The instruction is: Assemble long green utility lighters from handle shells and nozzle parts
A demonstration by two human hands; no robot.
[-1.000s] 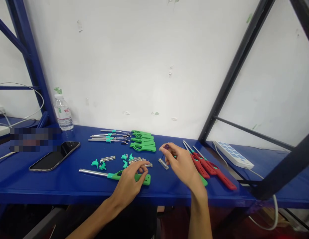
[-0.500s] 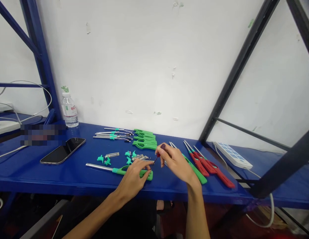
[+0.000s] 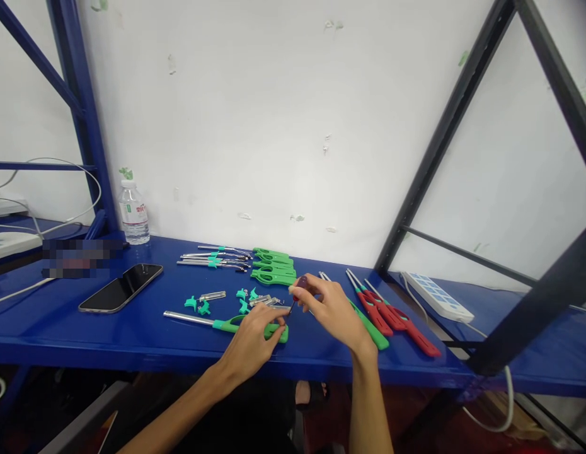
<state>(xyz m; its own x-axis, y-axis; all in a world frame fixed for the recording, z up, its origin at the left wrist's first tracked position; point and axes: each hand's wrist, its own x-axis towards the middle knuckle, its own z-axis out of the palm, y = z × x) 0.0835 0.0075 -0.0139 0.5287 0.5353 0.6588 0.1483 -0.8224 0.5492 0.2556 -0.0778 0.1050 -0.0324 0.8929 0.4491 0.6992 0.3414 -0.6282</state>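
My left hand rests on the handle of a green long-nozzle lighter lying on the blue shelf, fingers curled over it. My right hand pinches a small screwdriver with a dark red handle, its tip pointing down at the lighter's handle. Small teal parts and metal pieces lie just behind the lighter.
Green lighter shells and metal tubes sit further back. Red lighters and a green one lie to the right. A phone, a water bottle and a power strip are on the shelf. Slanted black struts rise at right.
My right hand moved left with the screwdriver, from beside the red lighters to the green lighter's handle. My left hand stayed on the lighter.
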